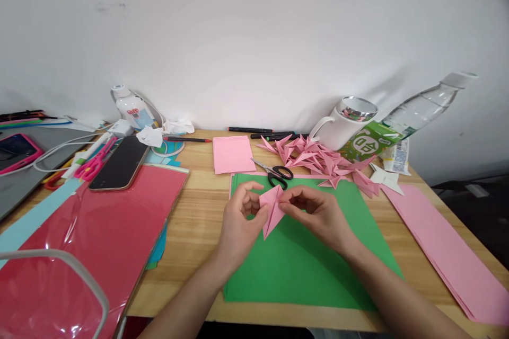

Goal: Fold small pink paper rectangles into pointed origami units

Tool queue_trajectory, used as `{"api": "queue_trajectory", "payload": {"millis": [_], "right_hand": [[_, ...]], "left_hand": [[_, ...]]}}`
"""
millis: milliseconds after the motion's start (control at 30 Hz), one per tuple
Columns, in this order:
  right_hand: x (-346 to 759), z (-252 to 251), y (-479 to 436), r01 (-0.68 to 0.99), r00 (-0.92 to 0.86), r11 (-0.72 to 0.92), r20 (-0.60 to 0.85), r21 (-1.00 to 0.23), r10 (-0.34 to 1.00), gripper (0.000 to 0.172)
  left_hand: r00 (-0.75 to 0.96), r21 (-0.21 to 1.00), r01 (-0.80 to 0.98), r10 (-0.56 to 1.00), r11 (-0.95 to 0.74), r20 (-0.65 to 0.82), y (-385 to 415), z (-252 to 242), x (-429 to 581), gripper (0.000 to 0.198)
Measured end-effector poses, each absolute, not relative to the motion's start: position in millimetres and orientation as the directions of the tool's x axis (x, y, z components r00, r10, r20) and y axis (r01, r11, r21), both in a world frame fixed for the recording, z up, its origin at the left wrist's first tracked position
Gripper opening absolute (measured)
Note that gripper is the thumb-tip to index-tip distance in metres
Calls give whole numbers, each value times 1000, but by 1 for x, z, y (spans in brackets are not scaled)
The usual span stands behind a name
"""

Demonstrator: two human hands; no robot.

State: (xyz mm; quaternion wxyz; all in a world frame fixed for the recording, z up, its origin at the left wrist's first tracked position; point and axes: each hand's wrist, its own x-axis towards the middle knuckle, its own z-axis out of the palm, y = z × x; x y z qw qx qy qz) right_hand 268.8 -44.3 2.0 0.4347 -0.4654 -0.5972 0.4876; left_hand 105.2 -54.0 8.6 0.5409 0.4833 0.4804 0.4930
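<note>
A small folded pink paper, pointed at the bottom with a crease down its middle, is held above a green sheet. My left hand pinches its left side between thumb and fingers. On its right edge, my right hand closes thumb and forefinger. Just beyond the paper lie black-handled scissors with slightly parted blades. A square pink paper stack sits behind, to the left of the scissors. Many folded pink pointed pieces are heaped at the back right.
Behind the heap stand a white mug, a green packet and a tilted clear bottle. Long pink strips lie right. At left are a phone, pink scissors, a red folder and a white bottle.
</note>
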Motion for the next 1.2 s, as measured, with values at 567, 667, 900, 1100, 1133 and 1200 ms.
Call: {"api": "queue_trajectory", "payload": {"millis": [567,667,900,1100,1133,1200], "right_hand": [[265,1,-45,241,-160,370,339,-897,927,12],[263,1,-46,260,-158,444,416,-857,895,15],[262,2,-48,239,-148,401,375,-885,915,18],[264,3,-47,207,-143,353,329,-912,933,16],[264,3,-47,212,-145,357,332,-910,932,16],[264,2,-47,231,-158,369,340,-900,927,15]], "left_hand": [[-32,1000,-26,999,-13,12,-54,11,103,10],[-43,999,-27,999,-26,24,-54,10,103,8],[-47,999,-53,999,3,-5,-55,11,104,9],[-28,999,-53,1000,7,-8,-56,13,104,8],[-25,998,-57,1000,15,-16,-56,14,104,8],[-29,998,-59,999,19,-21,-56,13,104,9]]}}
